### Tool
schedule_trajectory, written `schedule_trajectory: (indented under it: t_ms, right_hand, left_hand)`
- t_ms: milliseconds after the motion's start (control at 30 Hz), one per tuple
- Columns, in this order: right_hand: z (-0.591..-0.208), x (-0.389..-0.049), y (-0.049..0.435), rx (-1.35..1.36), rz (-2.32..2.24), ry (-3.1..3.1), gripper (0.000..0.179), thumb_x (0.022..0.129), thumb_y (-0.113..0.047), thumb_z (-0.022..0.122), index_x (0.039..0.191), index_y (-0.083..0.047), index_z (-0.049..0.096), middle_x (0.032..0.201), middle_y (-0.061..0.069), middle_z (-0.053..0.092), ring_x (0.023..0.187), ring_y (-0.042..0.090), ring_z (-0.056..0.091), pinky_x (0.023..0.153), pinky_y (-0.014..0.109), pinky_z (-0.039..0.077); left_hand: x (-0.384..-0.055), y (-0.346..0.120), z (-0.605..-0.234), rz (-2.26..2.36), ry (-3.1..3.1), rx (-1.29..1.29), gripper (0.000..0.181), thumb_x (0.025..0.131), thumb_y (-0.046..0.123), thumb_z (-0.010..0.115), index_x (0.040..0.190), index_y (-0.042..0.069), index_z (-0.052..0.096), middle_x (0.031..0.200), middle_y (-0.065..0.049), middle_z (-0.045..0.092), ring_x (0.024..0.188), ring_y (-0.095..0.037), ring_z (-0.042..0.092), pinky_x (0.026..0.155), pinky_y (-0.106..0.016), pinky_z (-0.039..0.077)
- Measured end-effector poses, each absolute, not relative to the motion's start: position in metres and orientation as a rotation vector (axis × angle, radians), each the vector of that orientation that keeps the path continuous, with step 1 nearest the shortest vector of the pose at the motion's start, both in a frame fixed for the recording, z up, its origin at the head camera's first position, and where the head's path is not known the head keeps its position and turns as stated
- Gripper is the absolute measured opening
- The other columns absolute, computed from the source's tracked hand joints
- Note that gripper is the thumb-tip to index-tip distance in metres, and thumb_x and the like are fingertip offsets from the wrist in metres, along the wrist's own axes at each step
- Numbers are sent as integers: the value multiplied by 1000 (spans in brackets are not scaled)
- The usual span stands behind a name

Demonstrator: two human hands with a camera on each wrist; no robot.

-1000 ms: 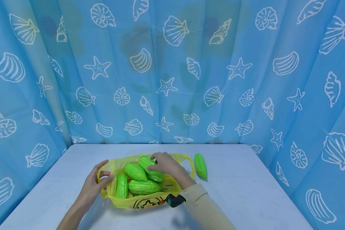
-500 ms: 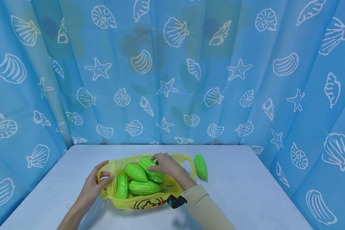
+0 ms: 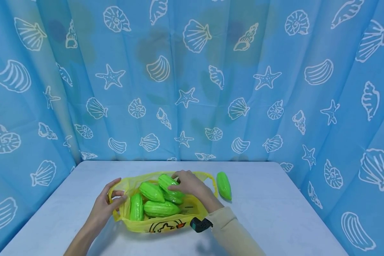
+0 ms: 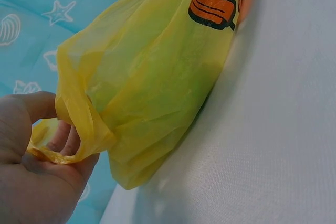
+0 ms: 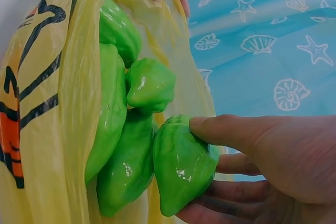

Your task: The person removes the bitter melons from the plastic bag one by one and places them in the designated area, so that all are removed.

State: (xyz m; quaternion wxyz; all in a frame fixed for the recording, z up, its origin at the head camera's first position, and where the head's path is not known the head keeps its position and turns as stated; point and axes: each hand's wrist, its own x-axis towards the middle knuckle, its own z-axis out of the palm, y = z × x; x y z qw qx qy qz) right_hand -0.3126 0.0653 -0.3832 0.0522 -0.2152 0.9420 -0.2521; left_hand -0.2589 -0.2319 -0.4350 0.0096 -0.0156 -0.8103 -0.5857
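A yellow plastic bag (image 3: 166, 224) lies with its mouth open on the table, several glossy green bitter melons inside. At its left end my left hand (image 3: 106, 202) grips the bag's rim; in the left wrist view its fingers (image 4: 65, 140) pass through the handle loop (image 4: 86, 114). My right hand (image 3: 188, 183) reaches into the bag and holds one bitter melon (image 5: 181, 161) between thumb and fingers, at the top of the pile. Beneath and beside it rest the others, such as the bitter melon (image 3: 161, 209) at the front and the bitter melon (image 3: 136, 207) at the left.
One more bitter melon (image 3: 224, 186) lies on the white table (image 3: 268, 213) just right of the bag. A blue curtain (image 3: 192, 106) with white shell prints hangs behind the table and along both sides. A dark strap-like device (image 3: 201, 225) sits by the right wrist.
My right hand has shifted slightly to the right, and the bitter melon in it has moved the same way. The left hand and the bag stay nearly still.
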Motion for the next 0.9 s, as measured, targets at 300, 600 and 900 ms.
schedule_trajectory:
  t_ms: [300,600,900]
  right_hand:
    - [-378,-304,74,-695,-756,2879,50,91,-40,68,132,-10,61,123,8,68,111,23,65,87,36,55]
    - [-373,-297,80,-726,-792,2884,53,91,-40,68,134,-9,59,127,9,66,111,24,65,88,37,55]
    - [-371,-285,93,-724,-825,2902,52,92,-40,67,134,-10,59,123,9,67,110,24,65,87,38,54]
  left_hand:
    - [-259,-233,-435,-1809,-2550,-33,75,94,36,64,155,28,21,114,-5,59,84,-10,58,72,-31,50]
    - [-259,-235,-433,-1803,-2563,-30,76,94,37,64,155,26,20,116,-7,58,85,-10,57,72,-30,50]
    - [-259,-234,-435,-1795,-2545,-62,73,95,33,63,155,26,21,116,-9,58,83,-10,57,71,-30,50]
